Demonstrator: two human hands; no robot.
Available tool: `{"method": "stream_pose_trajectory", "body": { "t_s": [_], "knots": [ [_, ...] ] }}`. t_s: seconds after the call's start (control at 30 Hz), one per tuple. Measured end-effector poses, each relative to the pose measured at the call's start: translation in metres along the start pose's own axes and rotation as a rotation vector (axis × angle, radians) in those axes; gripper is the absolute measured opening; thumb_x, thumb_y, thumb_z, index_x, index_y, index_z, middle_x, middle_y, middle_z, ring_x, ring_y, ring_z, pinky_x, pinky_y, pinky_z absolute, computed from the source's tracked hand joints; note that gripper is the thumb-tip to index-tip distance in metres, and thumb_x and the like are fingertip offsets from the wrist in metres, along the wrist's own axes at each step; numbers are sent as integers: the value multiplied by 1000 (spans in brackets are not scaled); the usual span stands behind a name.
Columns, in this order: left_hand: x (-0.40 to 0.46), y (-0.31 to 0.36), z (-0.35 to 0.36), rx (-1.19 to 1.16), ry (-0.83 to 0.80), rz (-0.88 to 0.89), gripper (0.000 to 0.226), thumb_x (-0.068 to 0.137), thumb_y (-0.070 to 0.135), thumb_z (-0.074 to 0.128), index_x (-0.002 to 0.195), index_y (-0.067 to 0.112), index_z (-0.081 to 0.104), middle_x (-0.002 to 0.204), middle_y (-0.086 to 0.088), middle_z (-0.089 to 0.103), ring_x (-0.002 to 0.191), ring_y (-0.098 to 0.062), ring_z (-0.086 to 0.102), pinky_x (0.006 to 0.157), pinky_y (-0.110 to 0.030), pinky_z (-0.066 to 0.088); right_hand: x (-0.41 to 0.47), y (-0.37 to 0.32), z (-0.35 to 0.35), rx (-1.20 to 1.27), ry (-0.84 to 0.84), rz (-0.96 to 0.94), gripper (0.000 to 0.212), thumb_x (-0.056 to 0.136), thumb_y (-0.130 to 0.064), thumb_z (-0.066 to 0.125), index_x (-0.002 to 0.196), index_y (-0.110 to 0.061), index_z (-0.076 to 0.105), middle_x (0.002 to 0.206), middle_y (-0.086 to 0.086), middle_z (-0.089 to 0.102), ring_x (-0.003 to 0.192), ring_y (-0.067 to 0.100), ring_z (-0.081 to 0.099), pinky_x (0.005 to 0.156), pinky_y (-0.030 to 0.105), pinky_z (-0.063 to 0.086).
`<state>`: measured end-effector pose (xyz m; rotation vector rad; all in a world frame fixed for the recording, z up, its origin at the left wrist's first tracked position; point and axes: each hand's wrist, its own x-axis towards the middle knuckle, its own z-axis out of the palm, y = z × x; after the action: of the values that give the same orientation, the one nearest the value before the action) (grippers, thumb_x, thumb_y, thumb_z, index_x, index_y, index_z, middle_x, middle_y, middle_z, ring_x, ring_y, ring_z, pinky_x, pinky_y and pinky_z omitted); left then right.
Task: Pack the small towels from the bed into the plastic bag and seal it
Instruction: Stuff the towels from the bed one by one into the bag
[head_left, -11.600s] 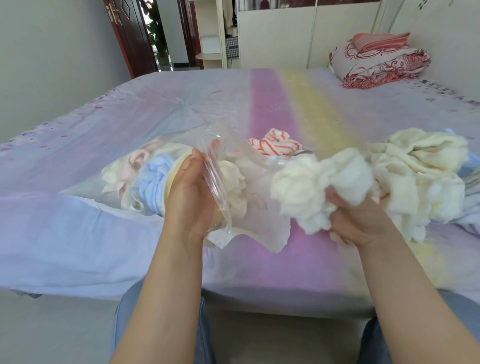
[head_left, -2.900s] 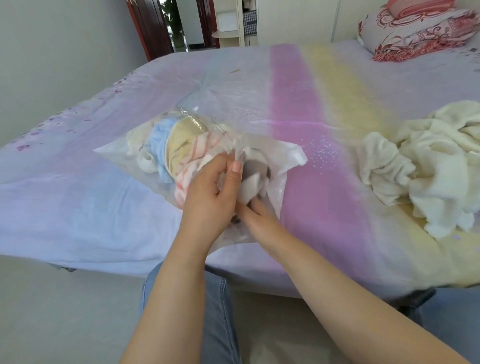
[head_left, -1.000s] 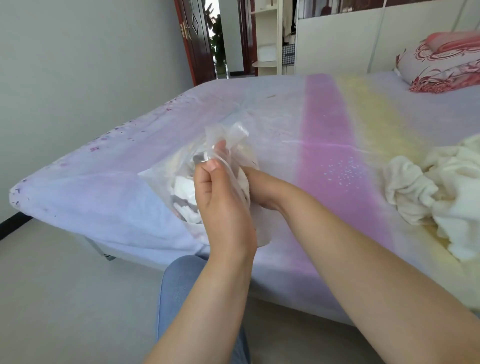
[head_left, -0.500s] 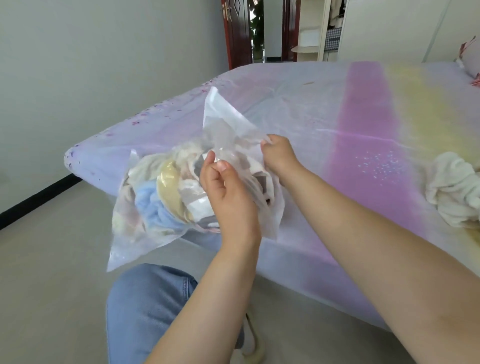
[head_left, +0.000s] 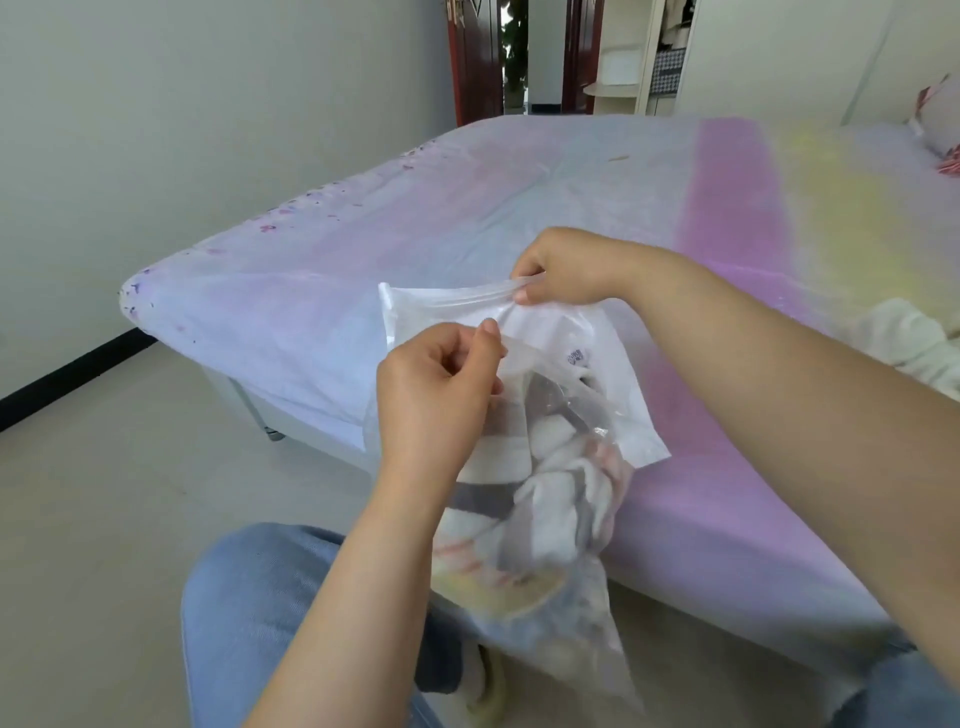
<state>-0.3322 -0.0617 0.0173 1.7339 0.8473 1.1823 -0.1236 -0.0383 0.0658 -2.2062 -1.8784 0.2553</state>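
A clear plastic bag (head_left: 613, 400) hangs in the air in front of the bed's near edge, mouth up. Small towels (head_left: 550, 499) in white, grey, pink stripes and yellow fill its lower part. My left hand (head_left: 441, 379) pinches the near lip of the mouth. My right hand (head_left: 561, 270) pinches the far lip at its zip strip, higher and further right. The two lips are held apart, so the mouth stands open.
The bed (head_left: 519, 208) with its pastel lilac, pink and yellow sheet spreads behind the bag. A cream cloth pile (head_left: 904, 338) lies at the right edge. My knees in jeans (head_left: 260, 597) are below. Floor lies left, a doorway at the back.
The bag has been turned upright and hangs lower, with the towels sunk to its bottom. My hands have shifted to the two lips of the mouth and pulled them apart.
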Motion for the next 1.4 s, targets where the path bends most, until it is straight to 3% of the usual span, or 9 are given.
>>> {"method": "stream_pose_trajectory", "body": {
  "t_s": [0.17,0.43,0.67,0.77,0.87,0.97,1.07,1.27,1.4],
  "knots": [
    [-25,-12,10,-69,0,92,43,87,26,57,62,-9,51,60,-26,50,52,-13,42,51,-23,36,-56,23,-10,54,-8,160,21,88,-31,64,83,-11,69,73,1,64,62,18,59,59,25,46],
    [-54,-58,17,525,-1083,-105,32,92,34,53,71,15,64,59,5,69,46,-9,60,58,-25,49,-156,71,98,-86,-168,303,15,93,-36,56,85,-24,59,80,-7,54,82,19,50,67,28,34],
    [-61,-95,27,583,-634,207,33,82,51,64,106,29,56,107,7,49,93,-13,54,80,-35,48,-202,97,128,67,71,464,16,93,-36,56,96,-24,65,87,-5,61,85,20,55,73,31,42],
    [-61,-91,33,844,-937,5,55,77,77,41,89,25,53,93,7,60,83,-14,59,73,-34,48,-209,96,134,71,119,506,16,92,-39,56,95,-26,65,92,-4,65,89,21,58,75,32,44],
    [-73,-90,45,1091,-1157,120,56,82,74,39,66,21,49,72,7,59,67,-13,56,61,-31,43,-214,93,134,97,172,588,17,92,-39,55,96,-27,66,92,-6,64,92,20,59,76,31,45],
    [-77,-96,56,989,-1132,196,43,89,50,49,60,20,41,66,4,53,64,-19,52,54,-30,36,-226,79,129,113,152,608,24,91,-33,55,115,-29,59,110,-8,60,105,19,58,79,29,42],
    [-66,-106,60,820,-989,140,44,90,36,49,54,14,36,54,-1,45,56,-23,47,51,-30,35,-251,58,123,0,-147,669,78,85,-33,62,148,-28,17,146,0,30,108,23,56,82,35,48],
    [-59,-114,70,711,-857,105,54,96,41,43,55,6,48,46,0,46,54,-26,51,53,-33,41,-279,43,131,-94,-331,832,93,87,-1,41,148,-32,-21,69,4,46,56,17,46,49,26,34],
    [-63,-102,77,338,-733,-15,56,93,23,51,42,15,30,32,7,30,37,-8,27,47,-25,27,-281,61,120,2,27,822,88,87,3,41,147,-47,2,83,6,59,72,25,58,61,36,46]
  ]
}}
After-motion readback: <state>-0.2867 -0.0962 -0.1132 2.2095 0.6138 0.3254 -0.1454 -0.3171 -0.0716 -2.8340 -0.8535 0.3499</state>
